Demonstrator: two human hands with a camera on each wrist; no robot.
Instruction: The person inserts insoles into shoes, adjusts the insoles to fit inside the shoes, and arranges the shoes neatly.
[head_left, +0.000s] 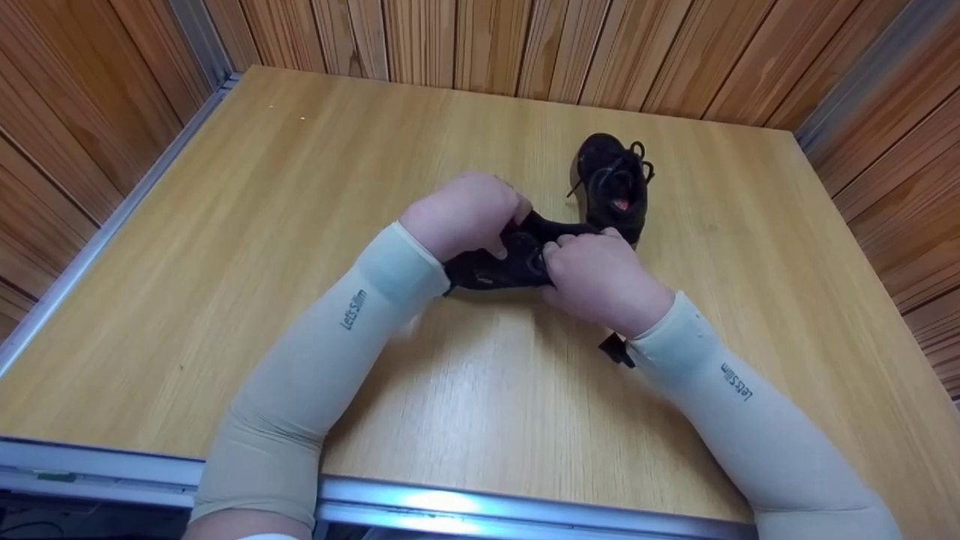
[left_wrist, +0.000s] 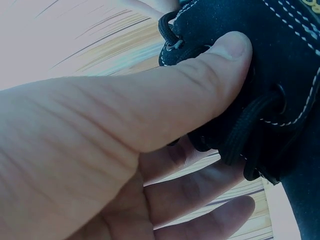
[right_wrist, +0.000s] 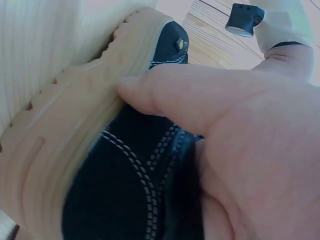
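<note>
Both hands grip one black shoe [head_left: 499, 270] turned sideways over the middle of the table. My left hand [head_left: 466, 214] holds it by the lace area; in the left wrist view the thumb [left_wrist: 220, 67] presses on the dark upper beside the black laces [left_wrist: 252, 125], with other fingers behind. My right hand [head_left: 596, 274] grips the shoe at its other end. In the right wrist view its thumb lies against the edge of the tan sole [right_wrist: 65, 120], above the white-stitched black upper [right_wrist: 115, 175]. Its other fingers are mostly hidden.
A second black shoe [head_left: 611, 184] stands upright just behind the right hand, its laces loose and a red patch inside. Wooden panels [head_left: 495, 45] rise behind and beside the table [head_left: 262, 195]. A metal rail [head_left: 450, 501] runs along the front edge.
</note>
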